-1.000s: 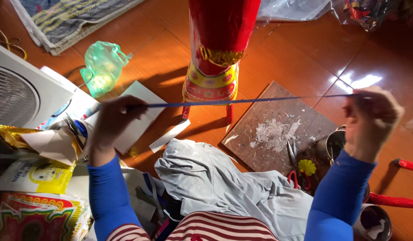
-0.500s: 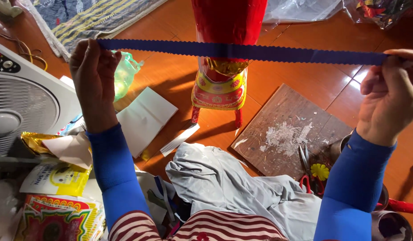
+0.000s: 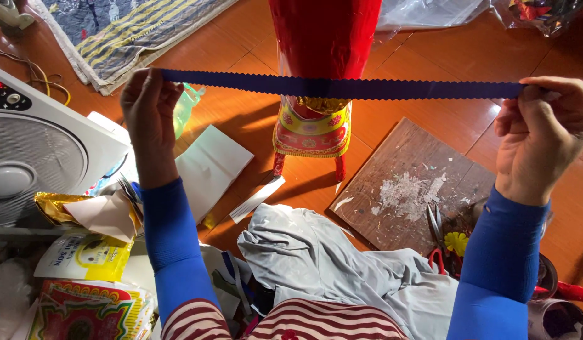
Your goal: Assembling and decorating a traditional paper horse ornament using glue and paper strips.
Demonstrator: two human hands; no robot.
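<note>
A person seated on an orange tiled floor [image 3: 241, 119] stretches a long blue scalloped paper strip [image 3: 342, 87] taut and level in front of a tall red paper figure [image 3: 326, 38] on a yellow and red decorated base [image 3: 311, 131]. The step in hand looks like sizing or lining up the strip against the figure; the next move likely calls for keeping the strip flat and level while bringing it to the red surface. A white box fan [image 3: 33, 157] stands at the left, a striped mat [image 3: 121, 38] beyond it. A grey cloth [image 3: 329, 264] lies over the person's lap, and a worn wooden board [image 3: 411, 189] flecked with paper scraps sits to the right, scissors [image 3: 437, 226] at its near edge. The left hand [image 3: 147, 113] pinches one end of the strip, the right hand [image 3: 543, 135] the other, both clamped on it and set wide apart at the same height. A white folded sheet [image 3: 213, 167] rests under the left forearm, a small yellow paper flower [image 3: 456, 242] by the scissors
</note>
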